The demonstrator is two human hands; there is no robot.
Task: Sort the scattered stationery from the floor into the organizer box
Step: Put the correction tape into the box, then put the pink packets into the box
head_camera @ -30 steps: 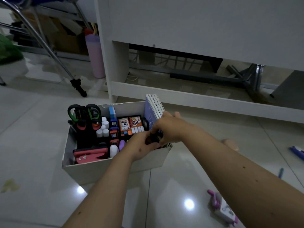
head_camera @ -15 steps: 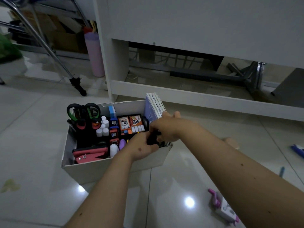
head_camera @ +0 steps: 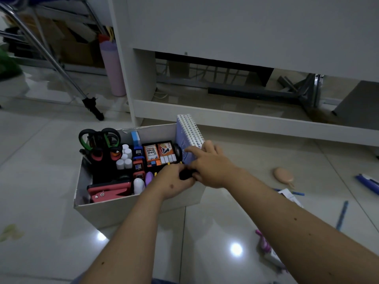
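A white desk (head_camera: 246, 27) is standing across the back of the tiled floor (head_camera: 41, 181), and the white organizer box (head_camera: 123, 206) is sitting on the tiles just in front of it. Inside the box, a spiral notebook (head_camera: 189, 130) is standing upright against the right end, a red hole punch (head_camera: 110, 190) is lying at the near left, and two pairs of scissors (head_camera: 100, 140) are standing handles-up at the far left, with white caps (head_camera: 125, 156) and an ink box (head_camera: 150, 153) between them and the notebook.

The left hand (head_camera: 174, 181) is curling its fingers round a small black object (head_camera: 185, 175) over the box's near right corner. The right hand (head_camera: 211, 165) is touching the same object, its forefinger stretched out against the notebook cover; how firmly it is gripping cannot be told.

On the floor to the right, a blue pen (head_camera: 342, 215), a pink item (head_camera: 264, 242) and a beige oval piece (head_camera: 284, 175) are lying well apart from the box.
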